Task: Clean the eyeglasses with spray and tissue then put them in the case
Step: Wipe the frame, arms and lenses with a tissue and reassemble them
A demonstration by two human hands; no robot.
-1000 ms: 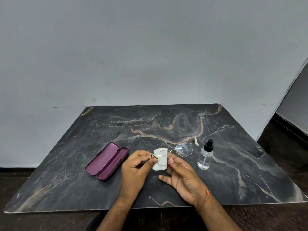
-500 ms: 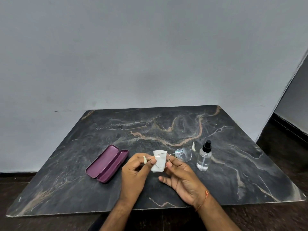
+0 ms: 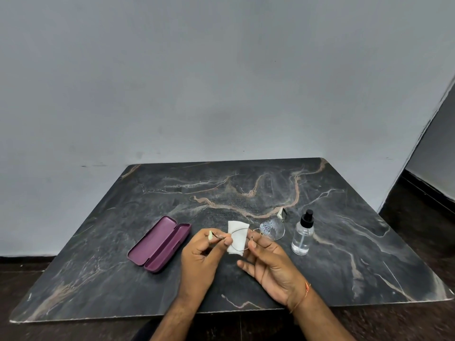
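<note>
Thin-rimmed eyeglasses (image 3: 272,230) are held above the dark marble table (image 3: 246,193). The right lens is speckled with spray droplets. A folded white tissue (image 3: 237,241) lies behind the left lens. My left hand (image 3: 202,257) pinches the frame's left hinge, where a pale temple tip sticks out. My right hand (image 3: 268,264) pinches the bridge between thumb and forefinger, its other fingers spread. The clear spray bottle (image 3: 302,236) with a black cap stands just right of the glasses. An open purple case (image 3: 160,243) lies to the left of my hands.
A grey wall rises behind the table. A dark floor and a doorway lie at the far right (image 3: 430,205). The table's front edge runs just below my wrists.
The glasses have turned slightly, so the droplet-covered right lens now shows more fully. My left hand's pinch moved a little along the left temple. The hands stay in the same place.
</note>
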